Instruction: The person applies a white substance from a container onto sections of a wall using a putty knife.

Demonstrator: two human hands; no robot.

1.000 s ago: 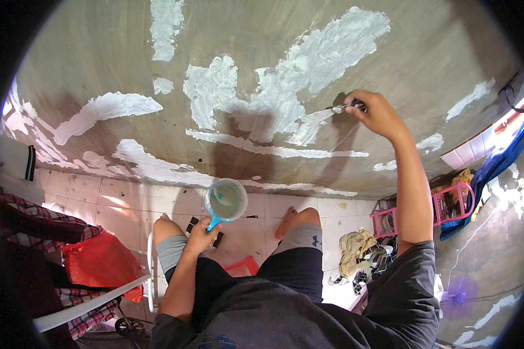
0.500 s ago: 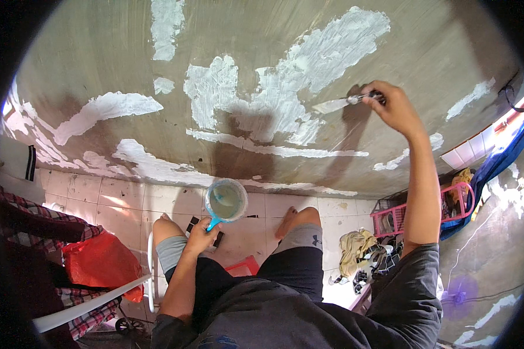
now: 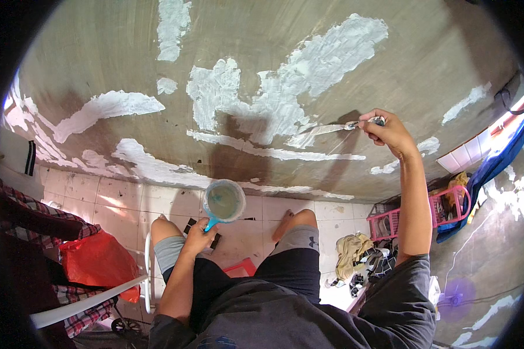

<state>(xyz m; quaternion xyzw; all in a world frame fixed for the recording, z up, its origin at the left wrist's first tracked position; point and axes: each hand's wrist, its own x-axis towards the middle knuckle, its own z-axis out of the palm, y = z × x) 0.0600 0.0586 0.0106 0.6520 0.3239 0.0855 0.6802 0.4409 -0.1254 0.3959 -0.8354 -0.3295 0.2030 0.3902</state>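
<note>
In my right hand (image 3: 388,132) is a putty knife (image 3: 326,130), gripped by its handle. Its pale blade points left and lies at the lower right edge of a large white putty patch (image 3: 279,110) on the grey-brown wall (image 3: 128,52); the patch shows rough ridges. My left hand (image 3: 200,234) is wrapped round the blue handle of a dipper (image 3: 226,200), held above the floor before my knees. Whitish-grey material sits inside the dipper, and its rim is smeared white.
A red plastic bag (image 3: 99,264) and plaid cloth lie at the left beside a white metal frame (image 3: 148,273). On the right are a pink basket (image 3: 384,225), crumpled beige cloth (image 3: 352,256) and a blue cloth (image 3: 477,174). Something red (image 3: 241,268) shows between my legs on the tiled floor.
My right hand has moved down the wall, and the putty knife's blade has shifted down and left onto the lower edge of the patch. The left hand with the dipper stays nearly still.
</note>
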